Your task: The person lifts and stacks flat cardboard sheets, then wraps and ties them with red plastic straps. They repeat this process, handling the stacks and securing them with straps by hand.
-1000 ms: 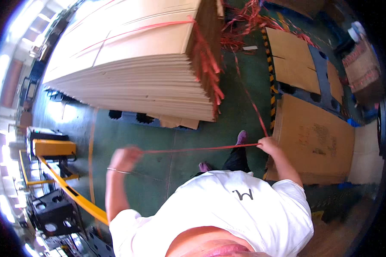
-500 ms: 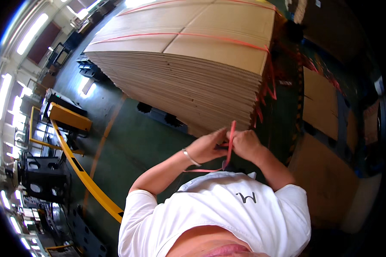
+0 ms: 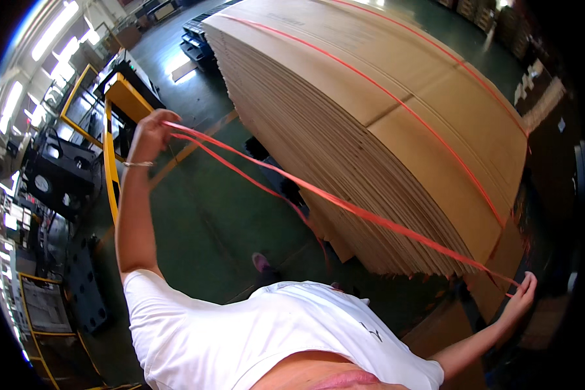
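A red strap is stretched between my two hands, across the near side of a tall stack of flat cardboard. My left hand, raised far out to the left, is closed on one part of it. From there a second length of the strap hangs loosely toward the floor. Low at the right, beside the stack's near right corner, my right hand pinches the other part between its fingers. Other red straps lie over the top of the stack.
Yellow railing and dark machinery stand at the left. A dark pallet lies beyond the stack. Cardboard sheets lie low at the right. My shoe shows on the green floor.
My hands, close together in front of my chest before, have spread wide apart, drawing the strap out between them. The view has turned, so the stack now appears farther right.
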Demonstrator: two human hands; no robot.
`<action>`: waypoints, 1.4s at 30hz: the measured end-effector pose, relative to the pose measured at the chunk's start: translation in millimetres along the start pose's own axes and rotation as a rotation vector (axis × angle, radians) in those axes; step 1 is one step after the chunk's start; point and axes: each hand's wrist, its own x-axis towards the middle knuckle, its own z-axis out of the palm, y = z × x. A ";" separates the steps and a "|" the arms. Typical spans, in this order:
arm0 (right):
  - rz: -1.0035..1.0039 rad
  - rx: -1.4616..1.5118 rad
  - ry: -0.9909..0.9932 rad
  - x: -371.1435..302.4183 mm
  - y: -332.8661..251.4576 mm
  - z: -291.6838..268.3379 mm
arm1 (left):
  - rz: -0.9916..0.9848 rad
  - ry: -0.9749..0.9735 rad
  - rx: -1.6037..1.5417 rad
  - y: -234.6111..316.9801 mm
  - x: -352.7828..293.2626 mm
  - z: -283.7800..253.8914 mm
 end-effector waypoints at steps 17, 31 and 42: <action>-0.128 -0.184 -0.456 127.8 -328.6 188.3 | -0.006 0.040 -0.236 -313.0 250.3 -229.7; -0.112 -0.233 -0.422 107.8 -521.7 288.1 | 0.002 0.117 -0.101 -423.1 595.2 -244.0; -0.171 -0.296 -0.331 99.7 -644.9 367.5 | -0.012 -0.002 -0.376 -492.3 895.0 -138.0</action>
